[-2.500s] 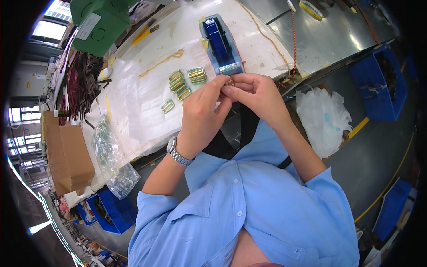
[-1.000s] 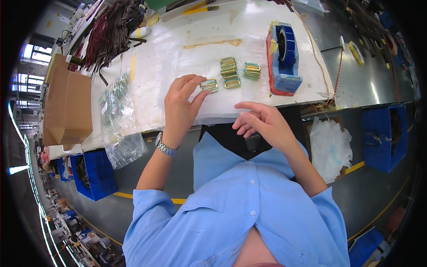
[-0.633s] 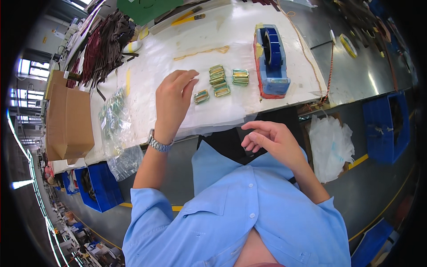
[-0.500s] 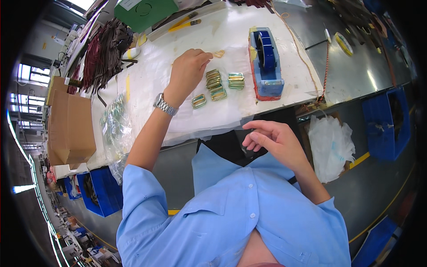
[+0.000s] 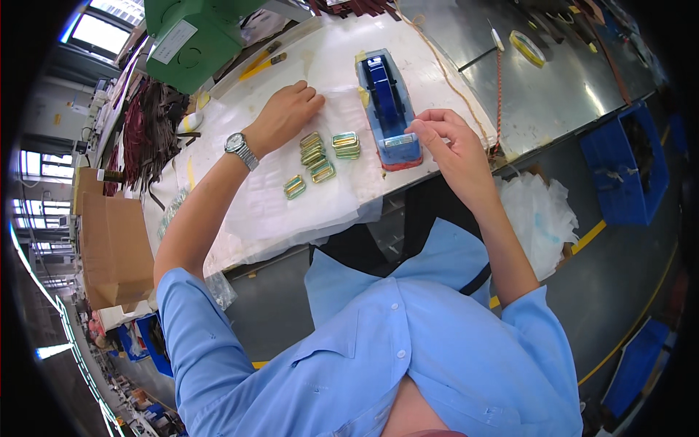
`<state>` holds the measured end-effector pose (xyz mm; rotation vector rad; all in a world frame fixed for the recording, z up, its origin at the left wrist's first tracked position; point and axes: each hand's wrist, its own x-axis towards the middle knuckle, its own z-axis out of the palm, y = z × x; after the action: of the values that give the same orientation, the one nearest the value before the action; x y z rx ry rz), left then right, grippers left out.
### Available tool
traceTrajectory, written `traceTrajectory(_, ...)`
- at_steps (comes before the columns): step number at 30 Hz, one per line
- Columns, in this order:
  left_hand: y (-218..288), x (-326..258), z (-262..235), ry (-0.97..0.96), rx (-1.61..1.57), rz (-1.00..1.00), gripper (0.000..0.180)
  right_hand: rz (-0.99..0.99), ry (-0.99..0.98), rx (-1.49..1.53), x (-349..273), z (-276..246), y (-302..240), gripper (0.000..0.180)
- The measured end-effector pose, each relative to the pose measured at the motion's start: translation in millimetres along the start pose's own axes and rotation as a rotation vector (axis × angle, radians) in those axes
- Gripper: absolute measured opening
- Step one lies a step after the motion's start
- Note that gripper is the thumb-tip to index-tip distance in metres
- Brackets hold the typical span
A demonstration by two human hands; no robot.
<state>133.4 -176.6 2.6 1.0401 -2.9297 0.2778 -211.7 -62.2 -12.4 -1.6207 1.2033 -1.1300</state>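
Note:
My left hand (image 5: pixel 287 115) lies on a white sheet (image 5: pixel 255 207), its fingers bent and closed; whatever sits under the fingertips is hidden. Just nearer to me are gold-green metal buckles: one overlapping stack (image 5: pixel 314 156), a smaller stack (image 5: pixel 346 145) to its right, and a single buckle (image 5: pixel 294 187) at the front left. My right hand (image 5: pixel 457 153) is at the front right corner of a blue tape dispenser (image 5: pixel 399 149), thumb and forefinger pinched together beside its cutting end. Any tape between those fingertips is too small to make out.
Two yellow-handled tools (image 5: pixel 261 64) lie at the back near a green machine (image 5: pixel 191 47). Dark strips (image 5: pixel 156 120) hang at the left above a cardboard box (image 5: pixel 116 247). A cord (image 5: pixel 444 54) runs along the table's right side; a white plastic bag (image 5: pixel 535 222) stands below it.
My right hand has risen from in front of my body to the dispenser, its fingers closing to a pinch. The small gold-coloured piece at my left fingertips no longer shows. The view has shifted.

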Motion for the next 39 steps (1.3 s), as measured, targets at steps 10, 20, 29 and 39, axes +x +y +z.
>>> traceTrajectory(10,106.4,12.2,-84.5,0.417,-1.206,-0.467,0.016,0.1,0.071,0.118,2.8,33.6,2.3,0.028)
traceTrajectory(20,123.5,37.5,-76.8,0.396,-1.138,-0.434,0.021,0.076,0.125,0.405,-36.0,24.6,-38.3,0.012)
traceTrajectory(29,94.1,57.9,-64.0,0.356,-1.138,-0.456,0.027,0.344,0.021,0.404,-129.5,50.4,39.3,0.013)
traceTrajectory(39,212.4,-27.7,-80.1,0.232,-1.76,-0.795,0.017,0.389,-0.112,0.628,-141.4,31.4,14.3,0.014)
